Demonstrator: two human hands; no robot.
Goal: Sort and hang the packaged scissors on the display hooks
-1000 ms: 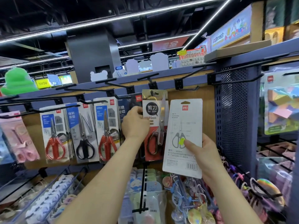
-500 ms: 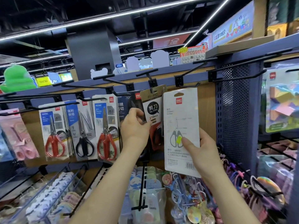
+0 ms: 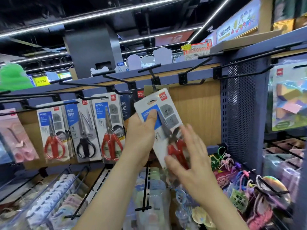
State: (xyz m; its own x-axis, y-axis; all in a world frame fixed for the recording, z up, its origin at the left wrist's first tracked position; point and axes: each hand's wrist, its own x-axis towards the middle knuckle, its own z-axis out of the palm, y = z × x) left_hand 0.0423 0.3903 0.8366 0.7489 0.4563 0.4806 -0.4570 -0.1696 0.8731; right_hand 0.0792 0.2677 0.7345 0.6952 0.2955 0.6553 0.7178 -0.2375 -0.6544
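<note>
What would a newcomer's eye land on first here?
The tilted scissors pack at centre, red handles showing, gripped by the left hand with the right hand spread over its lower half. Left of it, a row of hung packs; above right, a bare hook.

I see a blue-grey metal rail (image 3: 169, 75) above a wooden back panel (image 3: 197, 113), with black wire hooks (image 3: 196, 68) jutting from it. Left of my left hand (image 3: 141, 135) and its fingers (image 3: 150, 117) hang carded packs: red-handled scissors (image 3: 110, 130) nearest, then black-handled scissors (image 3: 83, 130), a second red-handled pair (image 3: 52, 133), and pink scissors (image 3: 15, 135) furthest.
</note>
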